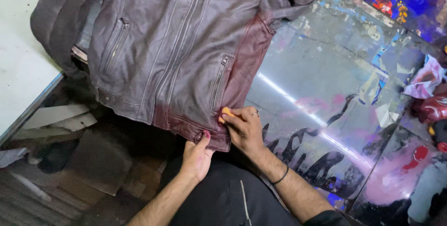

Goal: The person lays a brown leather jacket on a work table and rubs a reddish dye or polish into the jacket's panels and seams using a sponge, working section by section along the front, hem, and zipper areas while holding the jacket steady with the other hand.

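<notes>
Right hand point(244, 128) clenched on a small orange sponge point(226, 113), pressing it to the lower hem area of the leather jacket point(177, 44), just below the right-side zip pocket point(219, 82); ring on one finger, dark band on the wrist. Left hand point(196, 157) grips the jacket's bottom hem from below, thumb on top of the edge, just beside the right hand, the two nearly touching. Jacket lies front-up, spread flat across the bench point(326, 81), hem toward the person, collar end away and out of frame; centre zip point(179, 44) runs up from the hem. Most of the leather is dull grey-brown; a strip down the side above the sponge and along the hem near the hands is darker reddish-brown. Second zip pocket point(116, 44) sits on the far left side of the jacket, well apart from both hands. Bench top is glossy, smeared with blue, pink and black stains. Crumpled stained rag point(426, 79) at the right edge. White board point(18, 58) at left, cardboard scraps point(98, 160) on the floor below.
</notes>
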